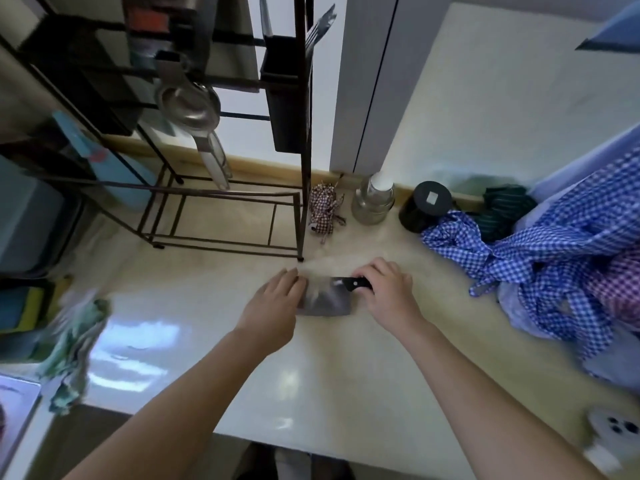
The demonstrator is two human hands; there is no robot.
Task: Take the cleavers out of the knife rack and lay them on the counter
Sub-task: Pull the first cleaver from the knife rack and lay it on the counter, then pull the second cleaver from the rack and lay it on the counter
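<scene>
A cleaver (325,297) with a broad grey blade and a black riveted handle lies flat on the pale counter (311,375), just in front of the dark metal rack (221,216). My right hand (384,289) is closed around its handle. My left hand (273,303) rests with flat fingers on the blade's left end. A second knife with a pale blade (213,161) hangs in the rack beside a steel ladle (188,102). A black holder (284,95) hangs on the rack's right post.
Behind the cleaver stand a checked cloth bundle (323,211), stacked steel cups (374,199) and a black jar (426,206). Blue checked fabric (540,268) piles up at the right. A green rag (74,348) lies at the left; a phone (614,429) sits at the right front.
</scene>
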